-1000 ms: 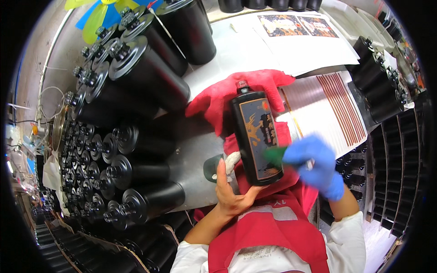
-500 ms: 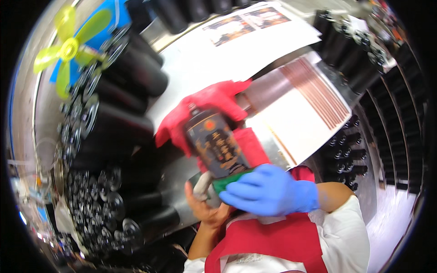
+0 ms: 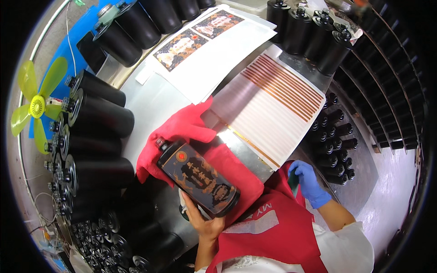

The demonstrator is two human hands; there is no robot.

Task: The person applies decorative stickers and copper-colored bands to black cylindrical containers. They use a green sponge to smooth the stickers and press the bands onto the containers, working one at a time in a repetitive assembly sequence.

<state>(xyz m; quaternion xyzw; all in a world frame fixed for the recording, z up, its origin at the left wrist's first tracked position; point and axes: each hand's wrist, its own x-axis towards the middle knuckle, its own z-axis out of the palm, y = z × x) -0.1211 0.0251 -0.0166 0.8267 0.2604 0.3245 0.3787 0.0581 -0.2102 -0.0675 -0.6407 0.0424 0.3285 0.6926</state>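
A black bottle [image 3: 193, 175] with a label of orange and gold figures lies tilted on a red padded cloth [image 3: 239, 170], its neck toward the far left. My left hand [image 3: 207, 225] is closed around its lower left side; a white wrap shows at one finger. Away from the bottle, at the right side of the red apron, is my right hand [image 3: 312, 186] in a blue glove. Its bent fingers hold a thin dark green scraper-like piece [image 3: 293, 183], whose exact kind I cannot make out.
Rows of black bottles [image 3: 102, 111] line the left side; more stand at the far right [image 3: 298, 29]. A white sheet with copper-coloured strips [image 3: 282, 88] and printed label sheets [image 3: 182, 48] lie beyond the cloth. A yellow-green fan [image 3: 37, 107] is at left, dark shelving [image 3: 387, 86] at right.
My right hand has moved from the bottle's base to the right, taking the green piece with it. The bottle, still in my left hand, shows its label more clearly. The whole view has shifted.
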